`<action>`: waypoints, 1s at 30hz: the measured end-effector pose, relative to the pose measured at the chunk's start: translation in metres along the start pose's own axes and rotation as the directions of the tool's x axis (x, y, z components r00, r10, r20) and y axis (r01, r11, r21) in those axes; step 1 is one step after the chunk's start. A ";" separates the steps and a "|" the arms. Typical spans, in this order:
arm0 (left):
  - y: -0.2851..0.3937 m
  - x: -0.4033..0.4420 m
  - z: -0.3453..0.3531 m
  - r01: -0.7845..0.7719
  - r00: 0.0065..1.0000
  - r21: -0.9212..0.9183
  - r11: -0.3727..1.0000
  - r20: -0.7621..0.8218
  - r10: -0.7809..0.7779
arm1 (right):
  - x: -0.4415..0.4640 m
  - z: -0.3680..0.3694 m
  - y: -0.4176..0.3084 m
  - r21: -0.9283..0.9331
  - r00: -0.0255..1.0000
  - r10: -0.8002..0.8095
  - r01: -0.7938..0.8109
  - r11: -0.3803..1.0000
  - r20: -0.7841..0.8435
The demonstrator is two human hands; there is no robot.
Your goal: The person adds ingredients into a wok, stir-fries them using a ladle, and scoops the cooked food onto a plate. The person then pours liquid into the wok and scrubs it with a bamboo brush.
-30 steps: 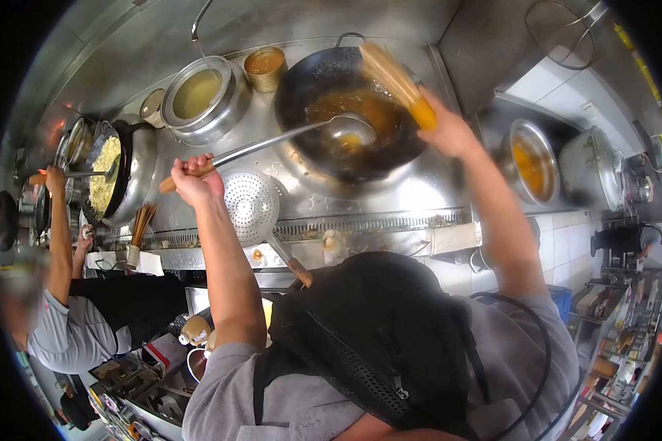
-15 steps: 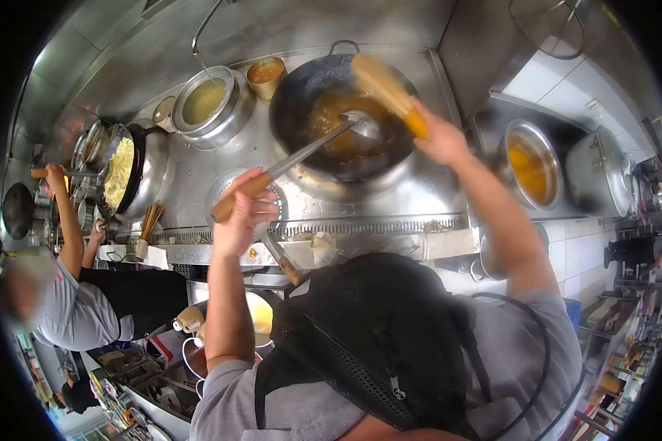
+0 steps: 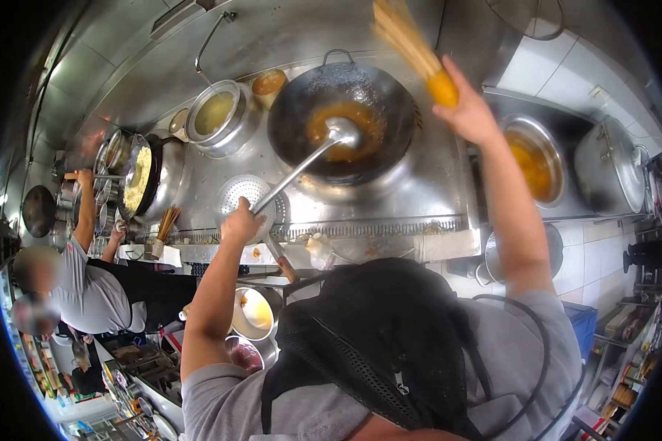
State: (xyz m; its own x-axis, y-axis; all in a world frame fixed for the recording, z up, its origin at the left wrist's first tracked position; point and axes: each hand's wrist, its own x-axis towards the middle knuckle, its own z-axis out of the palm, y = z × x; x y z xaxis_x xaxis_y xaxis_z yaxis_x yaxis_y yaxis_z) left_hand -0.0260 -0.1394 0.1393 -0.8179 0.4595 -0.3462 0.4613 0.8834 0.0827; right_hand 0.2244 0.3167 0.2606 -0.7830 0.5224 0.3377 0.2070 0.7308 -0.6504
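Note:
My left hand [image 3: 240,223] is closed round the handle end of a long metal ladle [image 3: 296,173]. The ladle's bowl rests in brown liquid inside a large black wok [image 3: 287,140]. My right hand [image 3: 469,106] grips the yellow end of a bamboo brush [image 3: 408,45], raised beyond the wok's upper right edge; its bristles point up and left. Below my left hand and partly behind it, a perforated skimmer [image 3: 232,192] lies on the metal counter.
A pot of yellowish liquid [image 3: 215,114] and an orange-filled can [image 3: 269,82] stand left of the wok. At right are a bowl of orange liquid [image 3: 528,165] and a lidded pot [image 3: 603,167]. A co-worker [image 3: 99,294] holds a utensil over a second wok [image 3: 137,176].
My right hand has lifted the brush up and away from the wok. My left hand has turned and closed over the ladle handle, and the ladle bowl has shifted slightly left.

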 end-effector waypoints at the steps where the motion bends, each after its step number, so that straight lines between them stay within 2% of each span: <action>1: 0.007 0.001 -0.007 0.077 0.990 0.153 0.985 -0.127 -0.058 | 0.001 -0.009 -0.015 0.010 0.995 -0.043 0.044 0.999 -0.092; 3: -0.004 0.011 -0.003 0.105 0.984 0.188 0.977 -0.162 -0.075 | -0.001 -0.031 -0.047 0.005 0.950 -0.123 0.130 0.992 -0.288; 6: -0.007 0.014 -0.002 0.094 0.966 0.165 0.982 -0.252 -0.050 | -0.009 -0.053 -0.085 0.209 0.864 -0.126 0.256 0.944 -0.487; 9: 0.002 0.018 -0.006 0.059 0.953 0.073 0.996 -0.303 -0.034 | -0.019 -0.022 -0.068 0.259 0.745 -0.045 0.287 0.922 -0.666; 10: 0.010 0.021 -0.010 0.038 0.947 0.031 0.999 -0.320 -0.026 | -0.025 0.000 -0.048 0.134 0.751 -0.071 0.209 0.969 -0.656; 11: 0.021 0.022 -0.016 0.020 0.941 -0.011 1.000 -0.337 -0.022 | -0.038 0.014 -0.036 0.083 0.865 -0.002 0.051 0.995 -0.501; 12: 0.034 0.021 -0.022 0.001 0.935 -0.053 0.999 -0.354 -0.019 | -0.047 0.026 -0.004 -0.169 0.985 0.121 -0.141 0.975 -0.123; 13: 0.040 0.020 -0.023 -0.015 0.930 -0.097 0.995 -0.368 -0.021 | -0.056 0.035 0.019 0.072 0.907 0.340 -0.367 0.927 0.250; 14: 0.029 0.029 -0.011 -0.027 0.934 -0.057 0.998 -0.357 0.005 | -0.070 0.053 0.064 0.370 0.911 0.319 -0.399 0.839 0.260; 16: 0.010 0.040 0.020 -0.058 0.929 -0.165 0.985 -0.369 -0.007 | -0.092 0.030 0.073 0.353 0.944 0.286 -0.326 0.877 0.163; 17: 0.003 0.035 0.031 -0.038 0.943 -0.213 0.976 -0.330 -0.035 | -0.105 0.030 0.074 0.344 0.949 0.280 -0.313 0.885 0.142; 18: -0.002 0.030 0.038 -0.006 0.940 -0.221 0.975 -0.335 -0.070 | -0.101 0.020 0.067 0.308 0.972 0.224 -0.235 0.922 0.071; 19: -0.006 0.028 0.041 0.021 0.935 -0.221 0.975 -0.341 -0.097 | -0.093 -0.002 0.049 0.268 0.986 0.166 -0.159 0.950 -0.003; 21: -0.002 0.034 0.033 0.039 0.925 -0.206 0.978 -0.363 -0.113 | -0.070 -0.044 -0.019 0.048 0.982 0.070 -0.063 0.997 -0.173; 23: 0.001 0.036 0.020 0.048 0.926 -0.171 0.984 -0.363 -0.108 | -0.051 -0.066 -0.066 0.141 0.930 -0.022 0.079 0.987 -0.368; 25: 0.002 0.040 0.012 -0.016 0.921 -0.144 0.989 -0.388 -0.042 | -0.040 -0.056 -0.079 0.135 0.833 -0.058 0.158 0.978 -0.551; 27: 0.012 0.045 0.001 -0.067 0.919 -0.132 0.989 -0.395 0.009 | -0.041 -0.034 -0.083 0.119 0.801 -0.032 0.128 0.985 -0.598; 28: 0.023 0.043 -0.006 -0.081 0.916 -0.137 0.987 -0.401 0.019 | -0.049 -0.009 -0.069 0.111 0.829 0.013 0.059 0.992 -0.559; 29: 0.035 0.036 -0.015 -0.071 0.922 -0.147 0.987 -0.388 0.008 | -0.054 0.009 -0.040 -0.272 0.878 -0.225 0.114 0.955 -0.422; 30: 0.048 0.028 -0.023 -0.059 0.926 -0.159 0.985 -0.377 -0.005 | -0.064 0.014 -0.034 -0.188 0.970 0.225 -0.204 0.961 0.095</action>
State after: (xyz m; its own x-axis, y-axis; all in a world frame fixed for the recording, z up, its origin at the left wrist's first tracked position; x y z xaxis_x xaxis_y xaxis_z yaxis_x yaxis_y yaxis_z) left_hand -0.0344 -0.0821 0.1553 -0.8896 0.4556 0.0308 0.4481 0.8581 0.2507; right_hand 0.2597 0.2524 0.2513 -0.7686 0.6291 0.1162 0.4692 0.6778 -0.5660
